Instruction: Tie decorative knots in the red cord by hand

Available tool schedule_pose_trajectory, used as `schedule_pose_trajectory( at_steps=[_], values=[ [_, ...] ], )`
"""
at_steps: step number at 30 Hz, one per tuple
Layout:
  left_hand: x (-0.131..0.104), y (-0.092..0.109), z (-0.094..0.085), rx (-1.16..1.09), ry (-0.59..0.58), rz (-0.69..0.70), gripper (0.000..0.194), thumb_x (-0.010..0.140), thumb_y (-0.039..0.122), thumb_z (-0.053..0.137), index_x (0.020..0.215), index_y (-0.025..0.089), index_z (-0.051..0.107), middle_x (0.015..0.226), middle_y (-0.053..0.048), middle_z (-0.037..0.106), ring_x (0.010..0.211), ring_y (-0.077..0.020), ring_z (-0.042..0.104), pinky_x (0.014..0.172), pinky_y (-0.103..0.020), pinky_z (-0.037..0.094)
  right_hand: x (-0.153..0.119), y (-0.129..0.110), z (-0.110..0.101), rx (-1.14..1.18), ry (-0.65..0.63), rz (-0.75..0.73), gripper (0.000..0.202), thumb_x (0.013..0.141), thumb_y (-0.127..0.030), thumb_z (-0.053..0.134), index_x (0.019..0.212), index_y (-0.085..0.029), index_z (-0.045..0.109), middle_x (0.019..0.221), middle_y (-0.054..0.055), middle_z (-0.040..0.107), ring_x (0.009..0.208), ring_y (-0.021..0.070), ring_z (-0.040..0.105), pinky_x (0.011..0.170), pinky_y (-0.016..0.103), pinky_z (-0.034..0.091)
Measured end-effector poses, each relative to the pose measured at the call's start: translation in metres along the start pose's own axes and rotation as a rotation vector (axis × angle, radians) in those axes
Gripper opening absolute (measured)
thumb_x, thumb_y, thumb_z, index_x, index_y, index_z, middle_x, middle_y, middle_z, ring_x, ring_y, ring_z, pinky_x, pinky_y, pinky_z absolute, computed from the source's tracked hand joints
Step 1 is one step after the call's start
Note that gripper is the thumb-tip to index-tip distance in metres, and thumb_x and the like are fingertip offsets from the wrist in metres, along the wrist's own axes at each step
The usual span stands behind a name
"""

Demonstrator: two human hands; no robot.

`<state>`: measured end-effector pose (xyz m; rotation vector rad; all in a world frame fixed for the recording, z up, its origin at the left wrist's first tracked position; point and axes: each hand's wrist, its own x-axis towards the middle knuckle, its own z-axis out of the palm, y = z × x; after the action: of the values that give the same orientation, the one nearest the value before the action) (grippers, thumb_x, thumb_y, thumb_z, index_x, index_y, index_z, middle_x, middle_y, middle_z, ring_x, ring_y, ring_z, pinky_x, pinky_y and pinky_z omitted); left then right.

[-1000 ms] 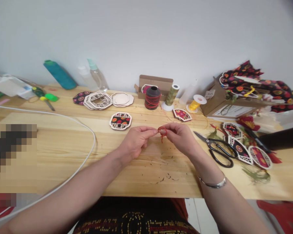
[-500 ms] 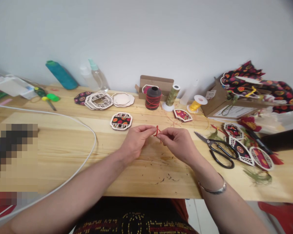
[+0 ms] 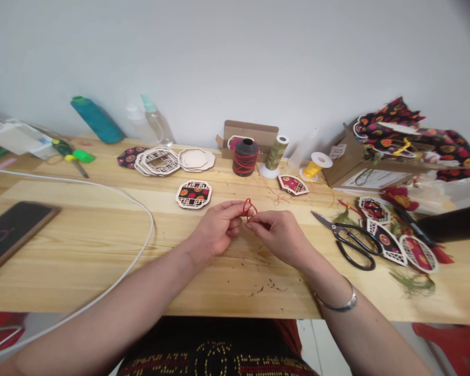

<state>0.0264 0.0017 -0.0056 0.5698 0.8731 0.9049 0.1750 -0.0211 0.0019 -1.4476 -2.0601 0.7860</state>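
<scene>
A looped red cord (image 3: 248, 204) is between my hands, above the middle of the wooden table. My left hand (image 3: 218, 227) pinches it between thumb and fingers, with the loop standing up at the fingertips. Close beside it on the right, my right hand (image 3: 280, 234) is closed on the cord's other side, its fingertips almost touching the left ones. A patterned octagonal piece (image 3: 194, 195) lies flat just beyond my left hand. Behind the hands stands a spool of dark red cord (image 3: 245, 156).
Black-handled scissors (image 3: 352, 241) and patterned ornaments (image 3: 419, 254) lie to the right. A white cable (image 3: 151, 230) curves across the left, near a phone (image 3: 18, 232). Along the back are a yellow spool (image 3: 316, 167), a cardboard box (image 3: 342, 164) and stacked frames (image 3: 159, 162).
The red cord now forms a wider open loop. My right fingertips have shifted slightly left and down, and my left fingers are curled more beneath the cord.
</scene>
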Motion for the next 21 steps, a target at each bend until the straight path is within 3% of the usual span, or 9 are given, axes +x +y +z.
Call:
schedule_pose_trajectory(
  at_steps=[5,7,10,12,16,21],
  values=[
    [0.000,0.000,-0.001,-0.013,0.026,-0.012,0.010,0.065,0.016,0.071,0.065,0.010,0.063,0.062,0.002,0.058,0.039,0.0009,0.026,0.038,-0.017,0.014,-0.001,-0.002,-0.008,-0.022,-0.064,-0.016,0.025,0.084,-0.027,0.056,0.063,-0.018,0.066,0.054,-0.001,0.056,0.051,0.0092,0.042,0.051,0.024,0.029],
    [0.000,0.000,-0.001,-0.014,0.055,-0.010,0.011,0.065,0.018,0.072,0.066,0.011,0.065,0.062,0.002,0.059,0.039,0.0008,0.026,0.038,-0.017,0.014,0.000,-0.002,-0.014,0.028,0.014,-0.010,0.026,0.084,-0.032,0.057,0.064,-0.017,0.066,0.058,0.000,0.060,0.053,0.0100,0.046,0.052,0.025,0.033],
    [0.000,0.000,0.000,0.009,0.060,-0.006,0.011,0.065,0.020,0.073,0.067,0.011,0.067,0.061,0.002,0.059,0.038,0.0007,0.025,0.037,-0.017,0.015,0.005,0.002,-0.018,0.154,0.233,0.006,0.019,0.083,-0.028,0.057,0.072,-0.016,0.067,0.073,0.004,0.066,0.067,0.0130,0.055,0.061,0.026,0.041],
    [-0.001,0.000,0.001,0.039,0.038,-0.005,0.011,0.066,0.021,0.073,0.068,0.011,0.068,0.061,0.001,0.060,0.038,0.0008,0.025,0.037,-0.017,0.014,0.008,0.004,-0.018,0.291,0.277,0.044,0.011,0.080,-0.025,0.061,0.080,-0.016,0.067,0.083,0.006,0.067,0.076,0.0144,0.059,0.068,0.027,0.046],
    [-0.002,-0.002,0.002,0.071,0.043,0.007,0.011,0.064,0.020,0.073,0.070,0.012,0.070,0.059,0.001,0.059,0.038,-0.0002,0.027,0.037,-0.017,0.015,0.012,0.004,-0.011,0.594,0.165,0.216,0.018,0.071,-0.026,0.068,0.086,-0.016,0.063,0.082,0.005,0.068,0.071,0.0141,0.062,0.067,0.030,0.050],
    [-0.003,-0.004,0.005,0.124,0.052,0.020,0.012,0.062,0.021,0.074,0.069,0.012,0.071,0.056,0.000,0.059,0.038,-0.0016,0.030,0.038,-0.019,0.016,0.011,0.000,-0.009,0.801,0.075,0.295,0.019,0.068,-0.026,0.071,0.080,-0.015,0.060,0.070,0.002,0.066,0.064,0.0118,0.062,0.066,0.029,0.051]
  ],
)
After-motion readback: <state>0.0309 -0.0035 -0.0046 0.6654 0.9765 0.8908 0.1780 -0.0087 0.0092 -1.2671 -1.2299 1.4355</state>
